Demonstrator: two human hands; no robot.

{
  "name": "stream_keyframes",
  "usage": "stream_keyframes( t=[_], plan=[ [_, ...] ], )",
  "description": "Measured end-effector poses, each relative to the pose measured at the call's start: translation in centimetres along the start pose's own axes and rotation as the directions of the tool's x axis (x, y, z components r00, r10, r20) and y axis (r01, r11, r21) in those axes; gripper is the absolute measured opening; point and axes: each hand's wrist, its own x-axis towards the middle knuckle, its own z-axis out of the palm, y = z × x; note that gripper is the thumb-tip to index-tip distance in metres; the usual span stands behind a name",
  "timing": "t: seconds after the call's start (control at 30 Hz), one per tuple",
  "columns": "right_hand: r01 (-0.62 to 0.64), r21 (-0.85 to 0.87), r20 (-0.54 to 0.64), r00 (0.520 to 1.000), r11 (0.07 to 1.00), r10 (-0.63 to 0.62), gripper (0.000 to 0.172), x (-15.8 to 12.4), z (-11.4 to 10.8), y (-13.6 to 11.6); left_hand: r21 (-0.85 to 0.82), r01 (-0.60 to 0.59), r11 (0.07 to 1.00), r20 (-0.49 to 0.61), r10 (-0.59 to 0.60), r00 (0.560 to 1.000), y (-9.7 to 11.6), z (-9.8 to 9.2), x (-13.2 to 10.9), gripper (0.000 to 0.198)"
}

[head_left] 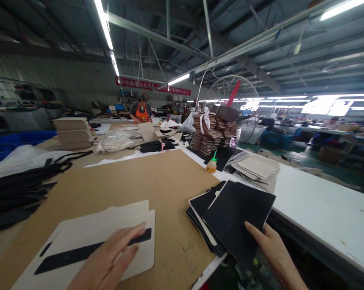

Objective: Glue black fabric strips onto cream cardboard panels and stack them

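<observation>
My left hand [112, 255] lies with fingers stretched over a black strip [70, 257] on a beige panel [144, 255]. Another beige panel [103, 221] is partly under or beside it; the layering is hard to tell. At the table's right front corner, my right hand [271, 243] pinches the edge of a black panel [239, 217], thumb on top and fingers underneath. That panel rests on a loose, fanned stack of black panels with pale edges [197, 209], some jutting past the table edge.
A brown board [145, 177] covers the tabletop. An oil bottle with a green nozzle [211, 165] stands near beige sheets [257, 167] and tied brown stacks [204, 137]. Black straps [15, 189] lie left. A person in an orange apron [142, 112] is at the far end.
</observation>
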Motion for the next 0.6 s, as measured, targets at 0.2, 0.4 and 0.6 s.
stream_keyframes(
  t=[0.2,0.4,0.6],
  plan=[
    [-0.023,0.037,-0.163,0.986,0.999,0.029,0.078,0.9,-0.5,1.2,-0.252,0.156,0.955,0.326,-0.068,0.943,5.7,6.6,10.5,0.057],
    [-0.034,0.163,-0.155,0.986,0.986,0.059,0.084,-0.2,0.4,0.3,-0.281,0.331,0.901,0.451,-0.180,0.874,7.5,12.5,14.6,0.075],
    [-0.019,0.216,-0.122,0.991,0.976,0.046,0.079,-1.5,3.1,-1.7,-0.278,0.436,0.856,0.520,-0.247,0.818,8.9,13.9,14.5,0.086]
  ],
)
